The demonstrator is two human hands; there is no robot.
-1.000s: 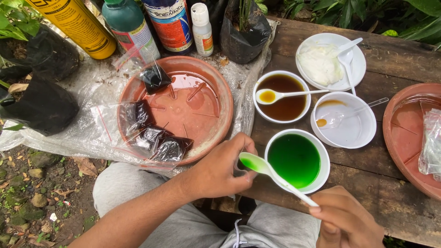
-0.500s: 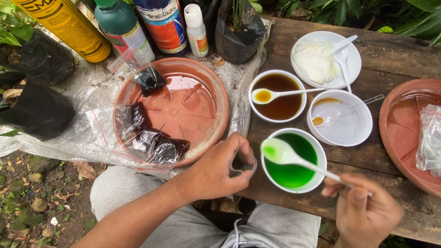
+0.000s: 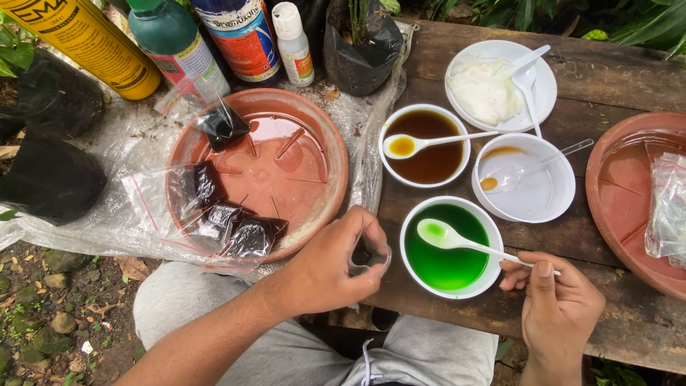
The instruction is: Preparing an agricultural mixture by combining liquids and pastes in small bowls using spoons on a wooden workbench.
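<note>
Left hand (image 3: 332,268): forearm enters from the lower left, wrist straight, fingers (image 3: 371,239) curled inward in a loose pinch. Right hand (image 3: 557,307): enters from below, knuckles up, thumb and forefinger pressed together in a fine grip

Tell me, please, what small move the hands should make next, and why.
Probably lift the white plastic spoon toward the small clear plastic bag: the right hand holds it over the green liquid bowl, while the left hand keeps that bag beside it.

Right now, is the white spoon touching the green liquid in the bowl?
Touching. The head view shows the white spoon with its scoop resting in the green liquid, held by the right hand.
</note>
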